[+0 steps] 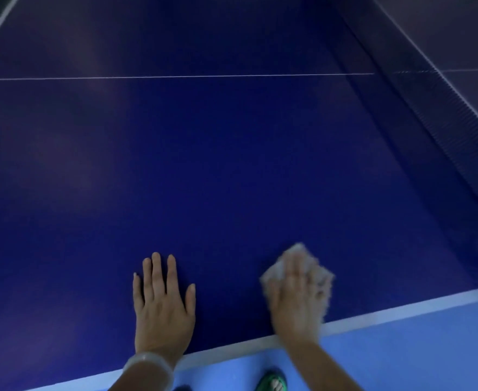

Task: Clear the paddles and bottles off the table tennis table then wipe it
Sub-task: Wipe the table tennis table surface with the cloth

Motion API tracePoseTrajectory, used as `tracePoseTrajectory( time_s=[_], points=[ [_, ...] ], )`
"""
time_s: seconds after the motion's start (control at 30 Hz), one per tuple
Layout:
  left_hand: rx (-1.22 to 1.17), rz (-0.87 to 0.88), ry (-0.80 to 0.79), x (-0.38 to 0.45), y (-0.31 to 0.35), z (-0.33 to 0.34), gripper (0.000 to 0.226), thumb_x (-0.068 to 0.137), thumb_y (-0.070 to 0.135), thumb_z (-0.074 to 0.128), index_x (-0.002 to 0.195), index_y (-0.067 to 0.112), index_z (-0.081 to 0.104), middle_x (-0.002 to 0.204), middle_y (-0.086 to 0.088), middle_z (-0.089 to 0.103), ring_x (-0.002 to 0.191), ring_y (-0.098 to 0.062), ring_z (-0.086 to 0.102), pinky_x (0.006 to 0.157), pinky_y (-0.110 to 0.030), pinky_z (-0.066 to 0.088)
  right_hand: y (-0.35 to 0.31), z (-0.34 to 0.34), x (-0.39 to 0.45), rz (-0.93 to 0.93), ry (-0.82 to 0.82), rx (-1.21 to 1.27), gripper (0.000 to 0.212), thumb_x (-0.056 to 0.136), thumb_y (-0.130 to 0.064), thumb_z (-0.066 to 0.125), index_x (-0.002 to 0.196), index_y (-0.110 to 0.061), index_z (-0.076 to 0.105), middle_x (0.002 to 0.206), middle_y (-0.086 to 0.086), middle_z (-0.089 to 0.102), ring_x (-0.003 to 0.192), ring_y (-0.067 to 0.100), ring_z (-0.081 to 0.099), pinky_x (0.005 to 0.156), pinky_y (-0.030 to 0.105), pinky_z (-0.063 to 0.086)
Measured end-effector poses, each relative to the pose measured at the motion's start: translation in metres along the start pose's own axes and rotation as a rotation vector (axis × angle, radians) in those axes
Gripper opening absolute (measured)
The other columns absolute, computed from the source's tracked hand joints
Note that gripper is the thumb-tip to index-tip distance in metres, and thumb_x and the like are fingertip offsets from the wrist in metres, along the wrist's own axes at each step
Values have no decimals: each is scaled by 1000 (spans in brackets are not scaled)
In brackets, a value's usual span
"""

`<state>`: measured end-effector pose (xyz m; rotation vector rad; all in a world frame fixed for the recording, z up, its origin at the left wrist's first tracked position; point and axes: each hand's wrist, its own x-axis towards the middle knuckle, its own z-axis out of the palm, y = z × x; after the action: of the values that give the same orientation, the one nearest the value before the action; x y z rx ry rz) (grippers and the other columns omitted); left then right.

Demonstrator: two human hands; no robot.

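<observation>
The dark blue table tennis table [203, 165] fills the view. My left hand [163, 303] rests flat on it near the front edge, fingers straight and spread. To its right, my right hand [295, 300] presses a white cloth [321, 273] onto the tabletop; both are motion-blurred. The cloth sticks out around my fingers, and its middle is hidden under the hand. No paddles or bottles show on the table.
The net [435, 114] runs diagonally along the right side. A white centre line [175, 77] crosses the table farther away. The table's white front edge [401, 310] borders a light blue floor [429, 348], where a green shoe [271, 380] shows.
</observation>
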<state>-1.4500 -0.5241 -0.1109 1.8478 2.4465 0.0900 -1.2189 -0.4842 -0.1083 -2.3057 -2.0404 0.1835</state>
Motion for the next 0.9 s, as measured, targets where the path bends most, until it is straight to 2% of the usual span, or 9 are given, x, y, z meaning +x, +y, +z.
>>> tracePoseTrajectory(
  time_s=[0.1,0.17,0.27,0.33,0.4,0.5,0.63,0.77,0.9],
  points=[
    [-27,3,-1,0,1,1,70,96,49,23,151,5,29,159,-20,21,149,-33,14,121,-53,12,-22,5,-46,-498,-97,-64,61,97,-50,35,153,-25,29,163,1,18,149,26,15,114,55,16],
    [-44,6,3,0,1,2,71,95,48,24,151,4,29,158,-21,22,149,-35,15,120,-54,11,-1,7,-36,-585,-65,-107,60,95,-49,40,151,-28,33,160,-2,25,148,23,18,112,53,21],
    [-57,14,-14,0,-1,3,70,96,47,21,151,3,26,158,-23,21,148,-37,15,120,-55,11,49,5,-23,-126,-2,-65,56,98,-44,30,152,-27,30,162,-4,21,147,25,21,116,54,16],
    [-71,28,-23,-1,0,4,71,97,47,20,151,2,26,157,-25,21,148,-38,15,120,-56,11,70,1,-21,295,8,115,54,103,-45,21,155,-30,19,164,-8,4,151,17,1,119,51,2],
    [-80,27,-36,-1,-1,5,71,97,47,18,151,1,25,157,-25,20,148,-39,14,120,-57,10,57,6,-27,487,26,236,58,102,-47,20,156,-26,17,164,-4,0,151,19,-7,120,51,3],
    [-78,32,-62,0,-2,4,72,97,48,17,151,1,24,158,-25,18,148,-39,12,120,-57,9,-1,18,-46,378,131,305,68,96,-49,18,152,-14,31,162,13,14,150,35,1,122,50,5],
    [-92,56,-80,0,-2,1,71,97,46,22,151,1,23,158,-26,18,148,-40,11,120,-57,6,-58,28,-104,128,93,329,58,103,-49,19,153,-20,25,163,1,12,151,25,-4,123,41,6],
    [-83,65,-197,2,-4,-9,74,99,50,22,155,6,2,161,-22,-4,149,-37,-8,120,-54,-5,-45,28,-138,-66,69,317,50,105,-35,24,149,-15,38,161,-1,22,150,23,14,121,32,8],
    [-83,131,-287,6,-19,-23,76,101,52,24,155,10,-10,161,-17,-17,149,-33,-16,121,-48,-7,-30,0,-167,34,-20,438,51,102,-51,17,148,-35,32,158,-25,13,133,3,26,108,6,13]
  ],
)
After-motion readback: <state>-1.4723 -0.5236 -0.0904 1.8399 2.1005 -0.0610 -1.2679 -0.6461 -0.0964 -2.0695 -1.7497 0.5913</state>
